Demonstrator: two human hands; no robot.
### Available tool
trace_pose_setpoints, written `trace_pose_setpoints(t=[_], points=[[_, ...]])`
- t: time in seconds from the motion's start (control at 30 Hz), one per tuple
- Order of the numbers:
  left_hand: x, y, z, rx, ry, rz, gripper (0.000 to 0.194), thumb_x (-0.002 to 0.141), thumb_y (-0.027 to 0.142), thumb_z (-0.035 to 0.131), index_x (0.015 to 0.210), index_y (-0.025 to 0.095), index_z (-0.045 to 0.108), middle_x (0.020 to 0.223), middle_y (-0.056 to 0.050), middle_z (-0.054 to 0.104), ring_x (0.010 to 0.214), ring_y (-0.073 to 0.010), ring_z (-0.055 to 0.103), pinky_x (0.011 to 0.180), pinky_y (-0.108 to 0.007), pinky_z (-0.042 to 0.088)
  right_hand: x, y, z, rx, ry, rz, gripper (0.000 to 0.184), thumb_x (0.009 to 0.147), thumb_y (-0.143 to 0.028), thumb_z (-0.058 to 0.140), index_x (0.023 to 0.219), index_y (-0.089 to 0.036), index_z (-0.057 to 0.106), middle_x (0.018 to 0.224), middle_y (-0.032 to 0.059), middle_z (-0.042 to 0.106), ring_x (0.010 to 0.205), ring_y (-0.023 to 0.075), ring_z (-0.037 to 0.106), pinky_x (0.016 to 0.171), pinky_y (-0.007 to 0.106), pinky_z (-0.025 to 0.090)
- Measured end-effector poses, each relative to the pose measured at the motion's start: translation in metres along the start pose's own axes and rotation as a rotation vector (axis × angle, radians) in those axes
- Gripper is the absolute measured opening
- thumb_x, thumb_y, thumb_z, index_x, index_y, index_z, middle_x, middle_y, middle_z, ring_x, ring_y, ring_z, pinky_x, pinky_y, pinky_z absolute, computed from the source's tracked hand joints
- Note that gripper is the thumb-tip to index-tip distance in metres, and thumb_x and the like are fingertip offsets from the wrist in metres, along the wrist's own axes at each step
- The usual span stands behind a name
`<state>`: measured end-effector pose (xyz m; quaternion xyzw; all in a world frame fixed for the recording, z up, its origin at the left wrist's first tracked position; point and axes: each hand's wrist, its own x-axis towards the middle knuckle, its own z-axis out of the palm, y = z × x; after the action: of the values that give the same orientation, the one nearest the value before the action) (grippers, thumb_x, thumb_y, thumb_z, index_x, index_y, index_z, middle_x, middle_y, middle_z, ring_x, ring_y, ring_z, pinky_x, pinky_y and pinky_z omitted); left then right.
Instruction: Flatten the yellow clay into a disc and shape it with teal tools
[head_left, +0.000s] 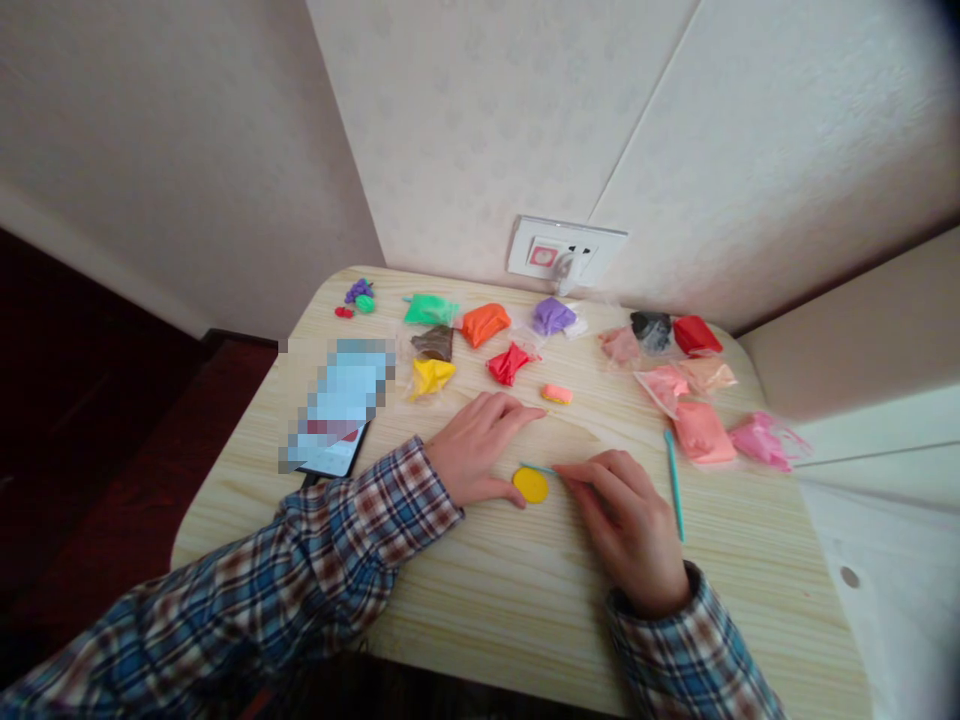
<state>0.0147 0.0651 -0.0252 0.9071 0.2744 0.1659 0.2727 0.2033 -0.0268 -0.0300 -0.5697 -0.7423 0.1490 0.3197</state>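
A flat yellow clay disc (532,485) lies on the pale wooden table (480,590) between my hands. My left hand (480,445) is open, its thumb at the disc's left edge and its fingers stretched out beyond it. In a pinch, my right hand (622,515) holds a thin teal modelling tool (538,467), whose tip lies along the disc's far edge. Just past my left fingertips sits a small pink and yellow clay piece (557,394). A second teal modelling tool (675,487) rests to the right of my right hand.
Bags of coloured clay, among them yellow (433,377), orange (485,324) and salmon (703,433), lie across the back and right. A phone (341,410) with a blurred screen is at left. Small clay fruits (360,293) sit in the far left corner, and a wall socket (566,250) is behind.
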Motion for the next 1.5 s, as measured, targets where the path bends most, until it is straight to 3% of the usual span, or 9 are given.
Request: trace_pose_setpoints(t=[0.23, 0.47, 0.63, 0.87, 1.17, 1.5], points=[[0.001, 0.0, -0.001, -0.029, -0.004, 0.0, 0.077, 0.064, 0.039, 0.076, 0.125, 0.014, 0.037, 0.112, -0.011, 0.045, 0.104, -0.0265, 0.043, 0.093, -0.043, 0.038, 0.019, -0.011, 0.01, 0.018, -0.092, -0.008, 0.017, 0.088, -0.015, 0.045, 0.091, -0.019, 0.061, 0.078, 0.004, 0.054, 0.078, 0.0177, 0.047, 0.066, 0.033, 0.039], [0.0, -0.001, -0.001, -0.027, -0.007, 0.01, 0.081, 0.062, 0.038, 0.078, 0.126, 0.014, 0.036, 0.113, -0.011, 0.044, 0.105, -0.0263, 0.043, 0.094, -0.042, 0.037, 0.009, 0.0, 0.002, 0.008, 0.017, 0.044, 0.018, 0.088, -0.016, 0.044, 0.092, -0.021, 0.061, 0.078, 0.0035, 0.054, 0.076, 0.0176, 0.049, 0.066, 0.033, 0.04], [-0.001, -0.002, -0.002, -0.029, -0.019, 0.01, 0.081, 0.061, 0.037, 0.079, 0.125, 0.012, 0.037, 0.112, -0.011, 0.045, 0.104, -0.0256, 0.043, 0.093, -0.041, 0.038, 0.003, 0.005, -0.003, 0.026, -0.012, 0.05, 0.018, 0.087, -0.015, 0.045, 0.092, -0.021, 0.061, 0.079, 0.0036, 0.055, 0.077, 0.0175, 0.05, 0.066, 0.032, 0.04], [0.001, -0.001, -0.001, -0.01, -0.016, 0.002, 0.079, 0.061, 0.039, 0.078, 0.125, 0.014, 0.038, 0.113, -0.01, 0.045, 0.104, -0.0264, 0.043, 0.093, -0.043, 0.038, 0.021, -0.008, 0.008, 0.034, -0.09, 0.014, 0.017, 0.088, -0.015, 0.045, 0.092, -0.02, 0.061, 0.08, 0.0043, 0.054, 0.079, 0.0176, 0.049, 0.068, 0.033, 0.041], [-0.002, -0.007, -0.004, -0.091, -0.03, 0.03, 0.082, 0.063, 0.038, 0.077, 0.128, 0.017, 0.033, 0.115, -0.011, 0.044, 0.106, -0.0269, 0.042, 0.093, -0.044, 0.037, 0.01, 0.007, -0.002, 0.006, 0.0, 0.042, 0.017, 0.088, -0.017, 0.045, 0.092, -0.022, 0.06, 0.079, 0.0035, 0.054, 0.077, 0.0176, 0.05, 0.066, 0.033, 0.041], [0.0, -0.004, 0.0, -0.04, -0.005, 0.028, 0.079, 0.063, 0.037, 0.077, 0.127, 0.014, 0.036, 0.115, -0.012, 0.045, 0.106, -0.0272, 0.042, 0.094, -0.043, 0.036, 0.025, -0.013, 0.014, 0.023, -0.104, -0.014, 0.017, 0.088, -0.015, 0.045, 0.093, -0.019, 0.06, 0.081, 0.0049, 0.055, 0.079, 0.0178, 0.048, 0.069, 0.034, 0.041]])
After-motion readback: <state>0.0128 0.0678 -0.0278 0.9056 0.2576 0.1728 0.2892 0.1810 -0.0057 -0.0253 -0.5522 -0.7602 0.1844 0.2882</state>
